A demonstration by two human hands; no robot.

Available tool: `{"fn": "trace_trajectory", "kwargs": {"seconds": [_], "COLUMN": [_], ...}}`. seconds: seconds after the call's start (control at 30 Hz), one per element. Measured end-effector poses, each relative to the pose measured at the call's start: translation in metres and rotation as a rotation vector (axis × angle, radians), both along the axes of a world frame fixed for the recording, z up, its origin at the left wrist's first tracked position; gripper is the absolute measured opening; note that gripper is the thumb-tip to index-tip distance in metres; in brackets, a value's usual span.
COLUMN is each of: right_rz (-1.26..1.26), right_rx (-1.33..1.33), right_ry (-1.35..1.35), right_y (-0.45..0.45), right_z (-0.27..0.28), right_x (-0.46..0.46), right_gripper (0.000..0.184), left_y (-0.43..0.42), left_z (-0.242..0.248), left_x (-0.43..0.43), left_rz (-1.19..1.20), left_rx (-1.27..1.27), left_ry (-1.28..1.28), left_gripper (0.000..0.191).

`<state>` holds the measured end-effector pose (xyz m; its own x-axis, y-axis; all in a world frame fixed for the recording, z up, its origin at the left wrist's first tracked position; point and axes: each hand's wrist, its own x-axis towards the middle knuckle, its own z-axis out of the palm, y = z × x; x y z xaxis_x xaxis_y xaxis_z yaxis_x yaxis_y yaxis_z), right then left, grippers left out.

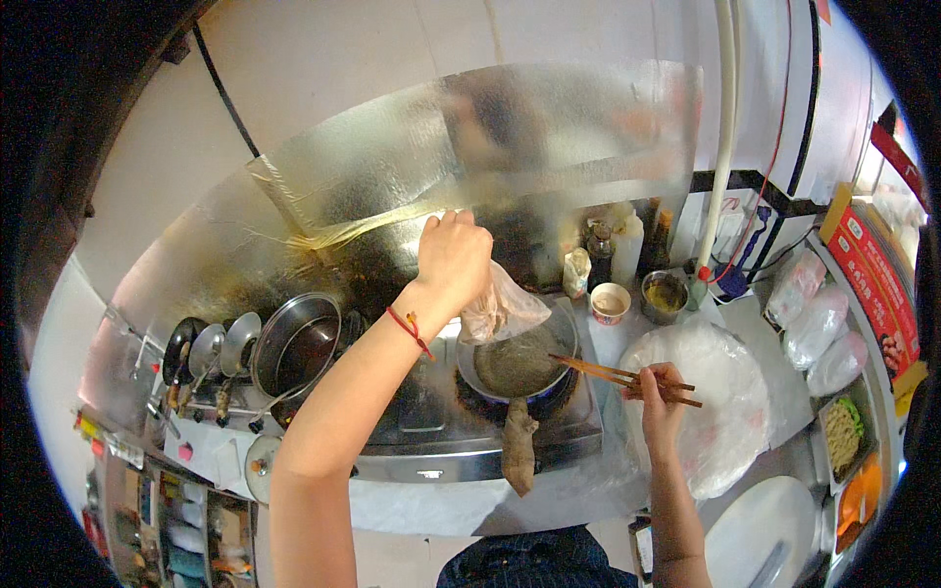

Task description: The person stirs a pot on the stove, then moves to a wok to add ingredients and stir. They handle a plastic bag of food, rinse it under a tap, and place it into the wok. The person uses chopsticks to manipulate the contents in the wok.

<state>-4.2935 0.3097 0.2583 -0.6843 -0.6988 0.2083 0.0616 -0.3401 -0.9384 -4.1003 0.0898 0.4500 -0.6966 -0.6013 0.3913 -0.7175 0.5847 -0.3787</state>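
My left hand [454, 261] grips a thin clear plastic bag [507, 309] and holds it above the pan, its mouth hanging to the right. Something pale pinkish sits inside the bag; I cannot tell what. Under it a frying pan [523, 360] rests on the lit gas burner of the stove [419, 463], its cloth-wrapped handle [519, 448] pointing towards me. Between the fingers of my right hand [662, 400] are wooden chopsticks [625, 378], whose dark tips reach over the pan's right rim.
Left of the pan stands a deep steel pot [298, 345], with several ladles [239, 345] beyond it. Sauce bottles [627, 242], a paper cup [609, 303] and a metal cup [664, 294] line the back right. A plastic-wrapped round stack [706, 404] lies near my right hand, with a white cutting board [764, 536] closer.
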Motion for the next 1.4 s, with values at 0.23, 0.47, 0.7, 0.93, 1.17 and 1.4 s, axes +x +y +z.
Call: {"fn": "trace_trajectory", "kwargs": {"seconds": [0.23,0.47,0.7,0.93,1.17,1.4], "right_rz": [-0.160,-0.212,-0.140,0.234,0.198,0.387], "right_rx": [-0.106,-0.133,0.000,0.031,0.066,0.284], "right_ry": [-0.206,-0.241,-0.152,-0.072,0.536,0.203], "right_y": [0.031,0.046,0.042,-0.023,-0.109,-0.077], "right_z": [-0.009,-0.014,-0.002,-0.002,-0.004,0.017], "right_x": [-0.017,-0.025,-0.009,0.002,0.037,0.033], "right_gripper": [0.013,0.012,0.014,0.012,0.011,0.011], "left_y": [-0.001,0.001,0.004,0.005,0.007,0.005], "left_z": [-0.004,-0.007,-0.003,0.005,0.002,-0.004], "left_x": [-0.004,-0.008,-0.008,-0.008,-0.005,0.003], "left_rz": [0.011,0.025,0.012,0.006,0.025,-0.015], "left_rx": [0.026,0.039,0.016,-0.016,-0.002,0.020], "left_ry": [-0.015,-0.047,-0.029,-0.021,-0.033,0.008], "left_gripper": [0.009,0.009,0.010,0.011,0.012,0.012]}}
